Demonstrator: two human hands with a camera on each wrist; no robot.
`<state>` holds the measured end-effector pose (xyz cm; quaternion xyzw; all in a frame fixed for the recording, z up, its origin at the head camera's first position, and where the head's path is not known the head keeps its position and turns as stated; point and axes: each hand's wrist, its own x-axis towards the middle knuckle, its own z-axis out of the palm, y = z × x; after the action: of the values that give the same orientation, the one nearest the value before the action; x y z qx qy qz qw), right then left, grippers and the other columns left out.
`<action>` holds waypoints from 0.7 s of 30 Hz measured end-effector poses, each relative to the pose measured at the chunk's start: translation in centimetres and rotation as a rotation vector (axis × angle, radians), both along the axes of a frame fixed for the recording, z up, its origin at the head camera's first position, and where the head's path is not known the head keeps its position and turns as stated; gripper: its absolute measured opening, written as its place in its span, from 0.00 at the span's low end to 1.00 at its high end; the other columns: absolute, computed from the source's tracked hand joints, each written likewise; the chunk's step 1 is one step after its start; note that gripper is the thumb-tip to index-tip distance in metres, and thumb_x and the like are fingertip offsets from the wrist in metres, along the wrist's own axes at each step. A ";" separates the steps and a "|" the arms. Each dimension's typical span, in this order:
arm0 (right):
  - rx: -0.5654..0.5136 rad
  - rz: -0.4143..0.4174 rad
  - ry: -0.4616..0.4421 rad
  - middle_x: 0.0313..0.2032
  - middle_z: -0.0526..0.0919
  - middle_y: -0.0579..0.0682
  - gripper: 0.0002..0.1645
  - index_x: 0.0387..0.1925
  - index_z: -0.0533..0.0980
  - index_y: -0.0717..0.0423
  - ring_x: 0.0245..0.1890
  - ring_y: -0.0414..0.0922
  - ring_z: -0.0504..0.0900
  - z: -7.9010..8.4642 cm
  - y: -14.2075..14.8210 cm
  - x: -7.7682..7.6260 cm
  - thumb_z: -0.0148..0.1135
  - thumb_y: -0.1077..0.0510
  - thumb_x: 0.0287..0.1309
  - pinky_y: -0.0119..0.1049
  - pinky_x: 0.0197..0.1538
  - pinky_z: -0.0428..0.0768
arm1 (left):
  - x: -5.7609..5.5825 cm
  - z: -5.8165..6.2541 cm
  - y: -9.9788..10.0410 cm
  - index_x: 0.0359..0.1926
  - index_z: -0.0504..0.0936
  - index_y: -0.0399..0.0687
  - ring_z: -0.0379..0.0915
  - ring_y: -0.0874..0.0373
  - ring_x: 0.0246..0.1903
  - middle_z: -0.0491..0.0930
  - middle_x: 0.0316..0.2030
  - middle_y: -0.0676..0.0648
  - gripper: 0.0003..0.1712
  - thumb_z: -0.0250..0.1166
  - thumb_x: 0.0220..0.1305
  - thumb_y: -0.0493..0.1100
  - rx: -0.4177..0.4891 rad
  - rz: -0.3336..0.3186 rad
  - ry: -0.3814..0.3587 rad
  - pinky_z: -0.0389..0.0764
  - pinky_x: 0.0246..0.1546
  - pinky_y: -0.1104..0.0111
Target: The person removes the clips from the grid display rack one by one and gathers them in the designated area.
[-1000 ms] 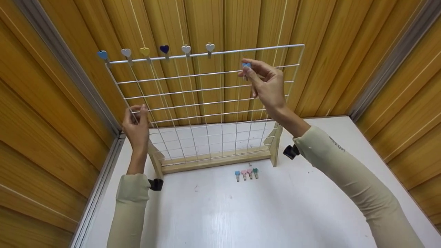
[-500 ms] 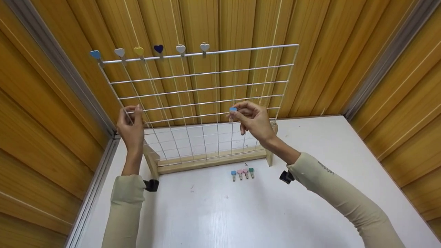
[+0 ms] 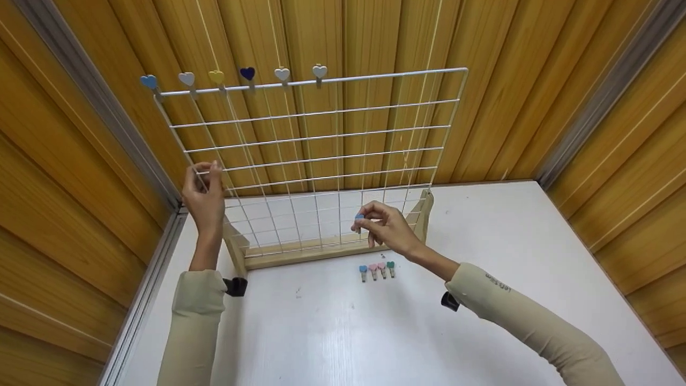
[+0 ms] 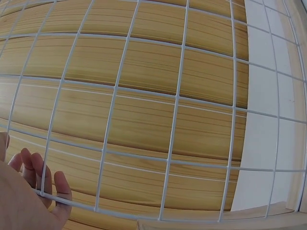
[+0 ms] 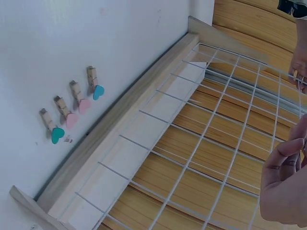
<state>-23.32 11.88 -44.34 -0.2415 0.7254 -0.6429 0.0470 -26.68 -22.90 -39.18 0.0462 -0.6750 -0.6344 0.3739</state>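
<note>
My left hand (image 3: 204, 201) grips the left side of a white wire grid panel (image 3: 394, 77), its fingers hooked round the side wire in the left wrist view. My right hand (image 3: 390, 229) pinches a small clothespin with a blue heart (image 3: 359, 217) between thumb and fingertips, in front of the grid's lower right part. In the right wrist view the right hand (image 5: 288, 179) appears at the edge, with its clothespin hidden. Along the grid's top bar stand several heart clothespins: a blue one (image 3: 149, 82), a yellow one (image 3: 216, 77), a dark blue one (image 3: 247, 73) and white ones (image 3: 282, 74).
A wooden stand (image 3: 321, 253) holds the grid upright on the white table (image 3: 321, 332). Before it lies a row of loose clothespins with a blue heart (image 3: 363, 269), pink hearts (image 3: 373, 268) and a green heart (image 3: 390, 265). Wood-panelled walls (image 3: 632, 177) enclose the table.
My right hand has come down from near the grid's top bar to its lower part, still pinching the blue heart clothespin. The left hand keeps its grip on the grid.
</note>
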 end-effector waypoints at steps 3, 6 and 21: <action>0.027 -0.002 -0.026 0.39 0.85 0.66 0.10 0.47 0.72 0.70 0.17 0.36 0.78 -1.3 0.2 0.1 0.57 0.65 0.73 0.26 0.23 0.70 | 1.1 1.1 0.5 0.43 0.79 0.43 0.64 0.65 0.27 0.69 0.26 0.55 0.06 0.62 0.72 0.41 -0.002 0.005 -0.006 0.64 0.28 0.74; 0.050 -0.009 -0.033 0.40 0.83 0.69 0.11 0.48 0.72 0.69 0.17 0.36 0.78 -2.8 0.7 0.2 0.56 0.63 0.73 0.26 0.23 0.71 | 1.1 1.2 0.7 0.44 0.78 0.42 0.63 0.65 0.27 0.69 0.26 0.55 0.06 0.62 0.72 0.40 0.006 0.003 -0.012 0.64 0.29 0.74; 0.159 -0.044 -0.159 0.37 0.85 0.70 0.15 0.47 0.77 0.69 0.16 0.34 0.77 -10.6 1.0 1.6 0.65 0.60 0.68 0.24 0.22 0.70 | -0.3 -0.3 -0.4 0.42 0.79 0.45 0.64 0.65 0.27 0.70 0.25 0.58 0.10 0.64 0.71 0.47 -0.013 -0.011 0.008 0.65 0.30 0.71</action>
<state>-21.71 12.91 -54.97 -0.1692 0.7733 -0.6013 0.1092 -27.01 -23.26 -39.48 0.0376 -0.6778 -0.6325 0.3731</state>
